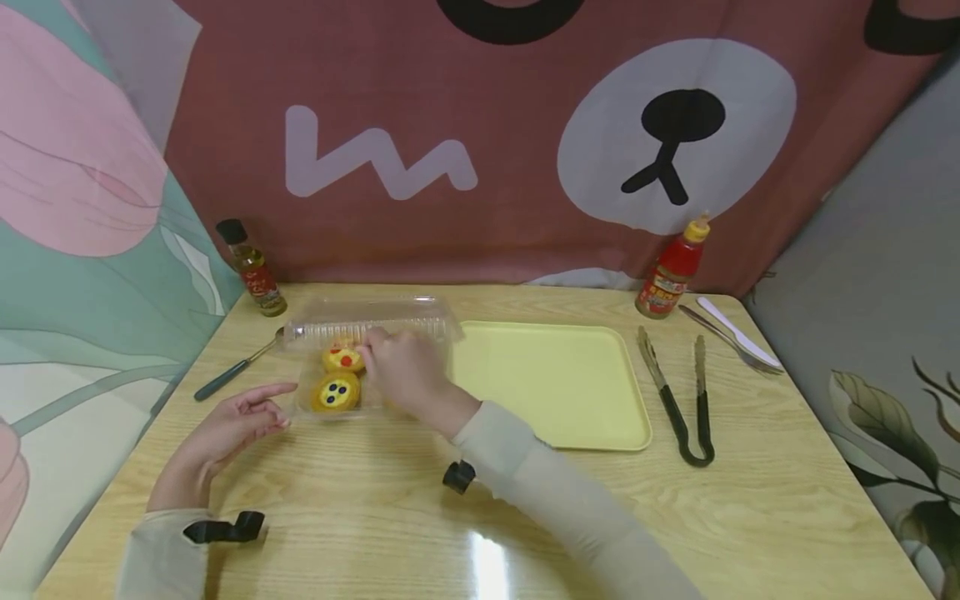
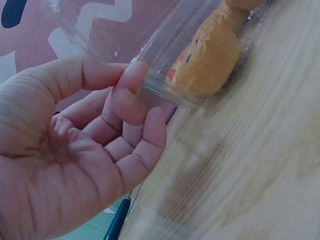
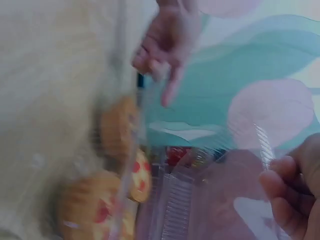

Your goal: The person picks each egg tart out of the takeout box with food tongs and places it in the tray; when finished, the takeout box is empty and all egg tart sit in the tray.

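The clear plastic box [image 1: 360,350] sits on the worktop [image 1: 525,517] at about ten o'clock from the yellow tray [image 1: 555,383], its hinged lid already swung up and back. The cakes [image 1: 337,379] are still inside, and the tray is bare, so unloading looks barely begun. The right hand [image 1: 401,371] reaches into the box beside the upper cake; whether its grip has closed on anything I cannot tell. The left hand [image 1: 240,421] rests at the box's eight o'clock, fingers relaxed and apart, fingertips touching the wall. The box is thin, ribbed and glossy; the cakes are round, golden, with dotted tops. The worktop is pale wood grain.
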The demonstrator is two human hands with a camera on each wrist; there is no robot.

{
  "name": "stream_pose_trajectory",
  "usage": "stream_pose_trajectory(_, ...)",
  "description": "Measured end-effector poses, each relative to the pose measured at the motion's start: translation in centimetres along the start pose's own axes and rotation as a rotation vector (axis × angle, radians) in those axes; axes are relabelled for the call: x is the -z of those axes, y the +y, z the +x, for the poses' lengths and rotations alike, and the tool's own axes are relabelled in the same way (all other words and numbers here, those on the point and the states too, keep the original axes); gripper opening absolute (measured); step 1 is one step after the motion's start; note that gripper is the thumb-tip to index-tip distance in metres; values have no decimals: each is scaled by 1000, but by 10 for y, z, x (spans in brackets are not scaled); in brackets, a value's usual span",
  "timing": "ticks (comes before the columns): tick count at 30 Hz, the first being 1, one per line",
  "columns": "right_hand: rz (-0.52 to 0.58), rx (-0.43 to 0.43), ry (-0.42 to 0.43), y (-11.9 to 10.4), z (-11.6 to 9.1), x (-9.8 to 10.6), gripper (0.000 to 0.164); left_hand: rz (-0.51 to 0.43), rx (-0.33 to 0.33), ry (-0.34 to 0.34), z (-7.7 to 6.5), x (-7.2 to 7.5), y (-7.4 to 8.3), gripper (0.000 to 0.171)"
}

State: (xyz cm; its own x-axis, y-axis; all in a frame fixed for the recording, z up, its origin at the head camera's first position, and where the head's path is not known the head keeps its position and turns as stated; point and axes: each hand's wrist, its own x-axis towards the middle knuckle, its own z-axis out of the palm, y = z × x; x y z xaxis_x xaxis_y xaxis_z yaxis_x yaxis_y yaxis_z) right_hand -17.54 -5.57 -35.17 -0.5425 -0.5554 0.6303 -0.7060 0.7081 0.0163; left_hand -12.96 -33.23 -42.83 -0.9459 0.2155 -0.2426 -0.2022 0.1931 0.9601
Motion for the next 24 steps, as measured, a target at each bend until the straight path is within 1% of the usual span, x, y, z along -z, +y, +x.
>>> stream_pose_trajectory(3, 17, -8, -42, 6, 7, 9, 20, 6, 1, -20, 1, 0, -1, 47)
stream_pose_trajectory(6, 21, -13, -69, 11, 6, 14, 20, -15, -2, -31, 2, -1, -2, 47)
stream_pose_trajectory(10, 20, -60, -43, 21, -1, 16, 15, -36, -21, -47, 3, -1, -4, 50)
stream_pose_trajectory(13, 49, -120, -8, 34, -8, 20, 12, -50, -43, -72, 4, 0, -6, 51)
stream_pose_trajectory(14, 75, -139, 5, 38, -10, 21, 11, -52, -49, -78, 4, 1, -6, 51)
stream_pose_trajectory(18, 230, -202, 60, 58, -14, 27, 9, -29, -66, -80, 2, 3, -8, 50)
stream_pose_trajectory(21, 426, -284, 63, 72, -13, 29, 10, -11, -70, -78, 1, 6, -8, 51)
stream_pose_trajectory(24, 662, -419, 26, 85, -8, 27, 11, -20, -85, -105, 2, 9, -9, 51)
